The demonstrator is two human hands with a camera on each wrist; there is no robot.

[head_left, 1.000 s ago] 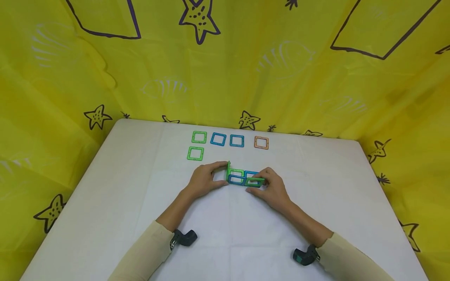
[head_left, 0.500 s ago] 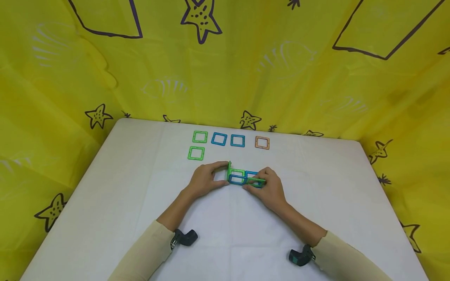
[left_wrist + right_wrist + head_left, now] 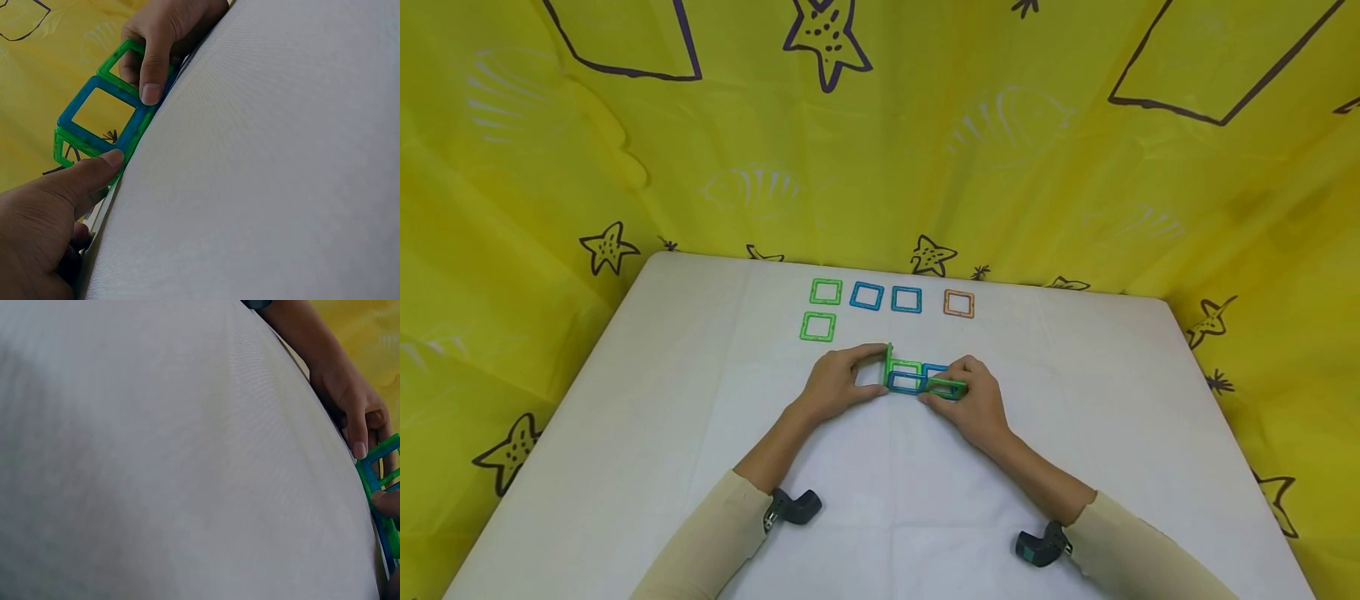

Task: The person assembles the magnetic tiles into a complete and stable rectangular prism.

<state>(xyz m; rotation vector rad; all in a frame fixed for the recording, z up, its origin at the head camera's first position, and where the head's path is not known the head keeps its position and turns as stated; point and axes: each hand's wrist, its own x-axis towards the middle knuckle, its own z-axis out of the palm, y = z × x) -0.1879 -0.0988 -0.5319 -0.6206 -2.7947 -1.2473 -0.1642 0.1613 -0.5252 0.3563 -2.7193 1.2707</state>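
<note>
A small structure of green and blue magnetic tiles stands on the white table in front of me. My left hand [image 3: 835, 385] holds its left end, thumb at the near corner and fingers at the far edge of an upright green tile [image 3: 888, 365]. A blue tile [image 3: 76, 101] stands upright along the near side, beside the left thumb. My right hand [image 3: 979, 404] pinches a green tile [image 3: 953, 383] at the right end, which joins the blue one. The right fingers partly hide another blue tile [image 3: 934, 367] behind.
Loose tiles lie flat farther back: a green tile [image 3: 826, 302], another green tile [image 3: 816, 339], a blue tile [image 3: 865, 307], a second blue tile [image 3: 906, 312] and an orange tile [image 3: 958, 315]. A yellow curtain [image 3: 880, 167] hangs behind the white table [image 3: 880, 533].
My right hand has shifted slightly left, its thumb moving in against the near side of the structure at the green tile. The left hand has kept its hold, and the loose tiles have not moved.
</note>
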